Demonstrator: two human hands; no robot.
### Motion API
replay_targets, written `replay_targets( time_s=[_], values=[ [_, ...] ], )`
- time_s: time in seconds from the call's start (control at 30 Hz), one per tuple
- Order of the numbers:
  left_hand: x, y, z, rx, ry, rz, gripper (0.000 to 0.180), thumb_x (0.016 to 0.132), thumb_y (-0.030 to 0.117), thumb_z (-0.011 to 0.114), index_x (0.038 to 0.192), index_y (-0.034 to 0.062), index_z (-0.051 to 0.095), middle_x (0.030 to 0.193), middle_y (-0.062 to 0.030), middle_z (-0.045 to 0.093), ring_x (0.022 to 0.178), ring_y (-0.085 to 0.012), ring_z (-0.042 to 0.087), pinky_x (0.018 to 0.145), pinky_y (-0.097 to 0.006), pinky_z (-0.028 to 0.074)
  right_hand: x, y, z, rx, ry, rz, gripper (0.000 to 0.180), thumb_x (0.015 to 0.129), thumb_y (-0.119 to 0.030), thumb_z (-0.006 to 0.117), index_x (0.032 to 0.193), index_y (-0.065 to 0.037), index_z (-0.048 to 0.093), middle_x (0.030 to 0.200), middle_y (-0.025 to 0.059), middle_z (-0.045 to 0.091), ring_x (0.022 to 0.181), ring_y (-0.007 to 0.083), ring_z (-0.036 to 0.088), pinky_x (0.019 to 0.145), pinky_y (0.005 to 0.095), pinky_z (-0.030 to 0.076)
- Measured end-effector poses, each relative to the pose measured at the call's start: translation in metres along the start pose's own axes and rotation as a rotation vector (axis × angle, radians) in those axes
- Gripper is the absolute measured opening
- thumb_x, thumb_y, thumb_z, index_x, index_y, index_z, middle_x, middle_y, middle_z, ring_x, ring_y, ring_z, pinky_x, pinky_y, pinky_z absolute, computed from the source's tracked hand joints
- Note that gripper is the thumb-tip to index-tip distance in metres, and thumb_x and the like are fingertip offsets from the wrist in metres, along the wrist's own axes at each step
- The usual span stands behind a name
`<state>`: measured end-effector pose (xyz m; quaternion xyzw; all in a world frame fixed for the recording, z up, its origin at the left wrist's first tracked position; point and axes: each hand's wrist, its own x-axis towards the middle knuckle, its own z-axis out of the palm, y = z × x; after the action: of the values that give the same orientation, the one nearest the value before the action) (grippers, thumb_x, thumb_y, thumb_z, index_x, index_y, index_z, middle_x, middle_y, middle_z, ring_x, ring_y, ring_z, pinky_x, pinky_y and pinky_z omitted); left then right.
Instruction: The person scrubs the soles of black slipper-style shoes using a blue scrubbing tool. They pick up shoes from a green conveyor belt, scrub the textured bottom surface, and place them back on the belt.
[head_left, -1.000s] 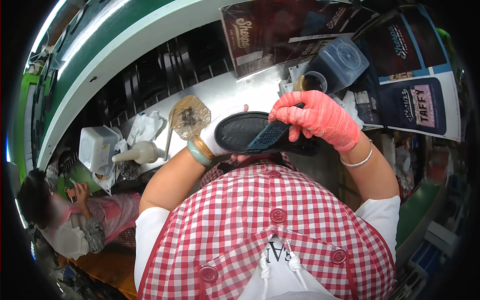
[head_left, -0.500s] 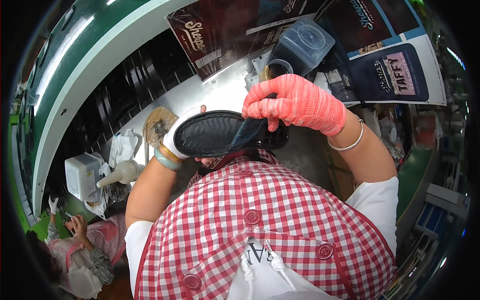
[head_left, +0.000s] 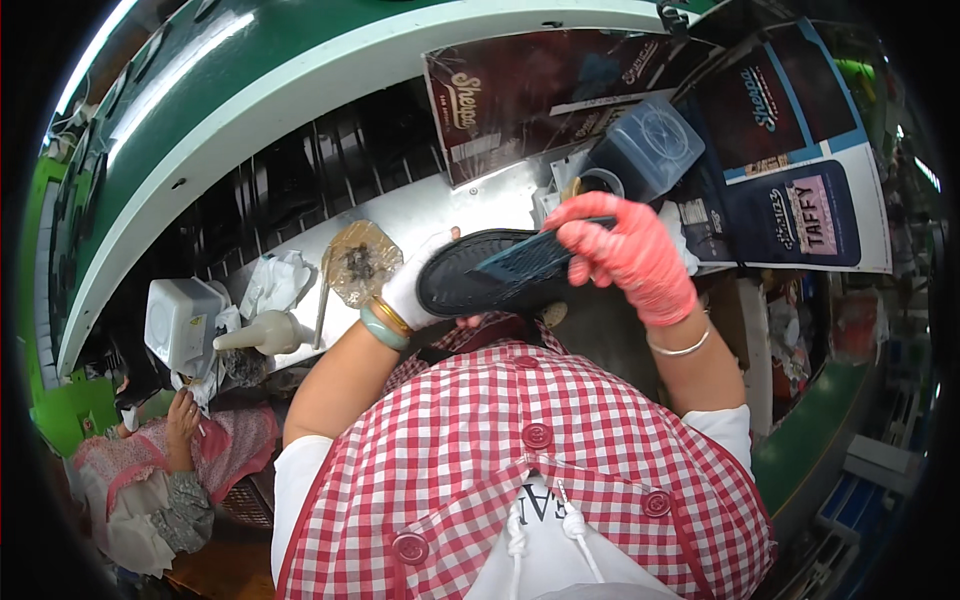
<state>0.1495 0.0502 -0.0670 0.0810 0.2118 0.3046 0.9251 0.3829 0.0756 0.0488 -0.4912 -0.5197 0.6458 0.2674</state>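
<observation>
A black shoe sole (head_left: 452,272) with a raised rim is held level in front of my chest. My left hand (head_left: 408,288), in a white glove, is closed around its left end, and fingertips show below the lower edge. A flat, dark blue-green, brush-like tool (head_left: 525,258) slants over the middle of the sole; its exact kind is blurred. My right hand (head_left: 632,258), in a coral knitted glove, pinches the tool's upper right end between thumb and fingers. The sole's right end is partly hidden under the tool.
Beyond my hands runs a metal bench (head_left: 480,210) with a clear plastic container (head_left: 655,145), printed cardboard (head_left: 545,95), and a plastic-wrapped disc (head_left: 362,262). At left stand a white box (head_left: 185,325) and a pale nozzle-shaped piece (head_left: 262,333). A green conveyor (head_left: 250,55) curves behind; a co-worker (head_left: 175,470) sits lower left.
The view has shifted, so the bench things sit farther right and lower. My right hand has tilted the tool flatter across the sole, showing its broad face. The co-worker's hands have moved.
</observation>
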Motion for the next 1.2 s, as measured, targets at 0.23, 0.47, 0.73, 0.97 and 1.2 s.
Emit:
replay_targets(
  time_s=[0.23,0.47,0.73,0.97,1.2],
  values=[
    [-0.025,-0.005,-0.003,-0.051,0.027,0.143,0.059,0.091,0.050,0.036,0.125,0.0019,0.046,0.096,-0.0226,0.062,0.059,-0.0339,0.063,0.051,-0.039,0.054,0.006,0.018,-0.004,-0.074,0.144,-0.088,0.025,0.086,-0.022,0.060,0.100,-0.001,0.064,0.073,0.0019,0.061,0.054,0.0050,0.056,0.044,0.0163,0.035],
    [-0.072,-0.012,-0.014,0.084,-0.006,0.331,0.055,0.088,0.041,0.050,0.127,0.0028,0.046,0.113,-0.0177,0.059,0.094,-0.0313,0.062,0.080,-0.049,0.051,0.002,0.022,-0.010,0.403,0.313,-0.307,0.021,0.090,-0.023,0.059,0.098,-0.004,0.060,0.070,0.0013,0.061,0.047,0.0040,0.052,0.037,0.0137,0.031],
    [-0.107,0.005,0.020,0.180,0.016,0.578,0.059,0.087,0.041,0.053,0.128,0.0000,0.044,0.115,-0.0222,0.056,0.092,-0.0334,0.062,0.080,-0.049,0.051,0.024,0.012,0.012,0.656,0.242,-0.403,0.019,0.091,-0.022,0.057,0.099,-0.005,0.059,0.070,0.0006,0.057,0.051,0.0063,0.049,0.043,0.0153,0.033],
    [-0.148,0.127,0.055,0.399,-0.199,0.932,0.056,0.091,0.046,0.044,0.122,-0.0008,0.046,0.112,-0.0177,0.057,0.096,-0.0326,0.061,0.079,-0.043,0.053,0.036,0.036,-0.014,0.827,0.313,-0.377,0.020,0.091,-0.022,0.055,0.103,-0.005,0.056,0.079,0.0017,0.058,0.057,0.0074,0.051,0.043,0.0154,0.035],
    [-0.145,0.220,0.015,0.193,0.466,1.234,0.068,0.092,0.047,0.042,0.133,-0.0048,0.028,0.130,-0.0255,0.040,0.108,-0.0408,0.051,0.087,-0.043,0.047,0.034,0.055,-0.010,0.851,0.330,-0.387,0.022,0.092,-0.021,0.055,0.107,-0.005,0.055,0.081,0.0027,0.059,0.055,0.0085,0.052,0.042,0.0156,0.035]
  ],
)
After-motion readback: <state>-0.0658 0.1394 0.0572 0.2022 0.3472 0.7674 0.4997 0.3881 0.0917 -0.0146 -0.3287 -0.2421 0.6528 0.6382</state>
